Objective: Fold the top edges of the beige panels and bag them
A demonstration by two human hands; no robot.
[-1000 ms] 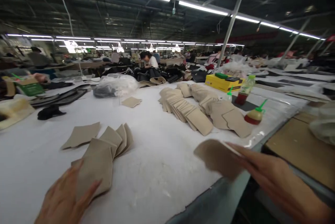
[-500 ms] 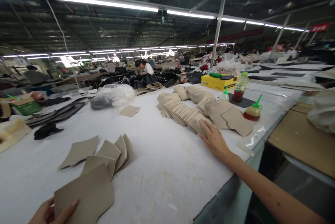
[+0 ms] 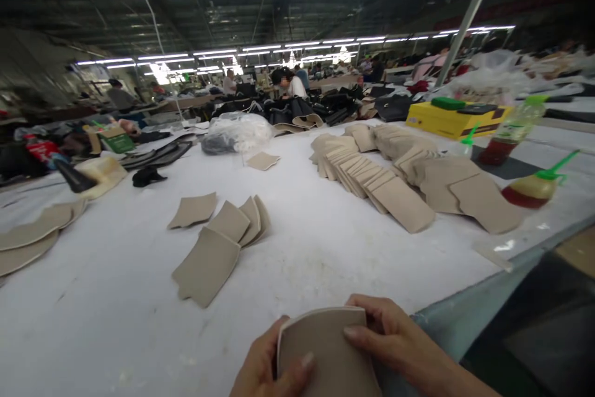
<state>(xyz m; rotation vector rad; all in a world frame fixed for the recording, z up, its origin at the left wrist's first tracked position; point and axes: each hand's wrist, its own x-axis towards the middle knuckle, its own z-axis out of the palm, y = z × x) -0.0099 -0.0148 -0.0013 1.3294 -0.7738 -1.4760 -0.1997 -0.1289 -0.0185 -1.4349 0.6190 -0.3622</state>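
Held near, at the white surface (image 3: 302, 261), in the closed grip of left hand (image 3: 264, 363) and right hand (image 3: 388, 338): a thin taupe panel with pale curved edge (image 3: 328, 347). Farther left, loosely fanned taupe panels (image 3: 207, 267); far right, overlapping beige panels (image 3: 404, 202).

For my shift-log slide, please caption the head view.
Left hand and right hand hold a beige panel, with fanned panels on the white table beyond.
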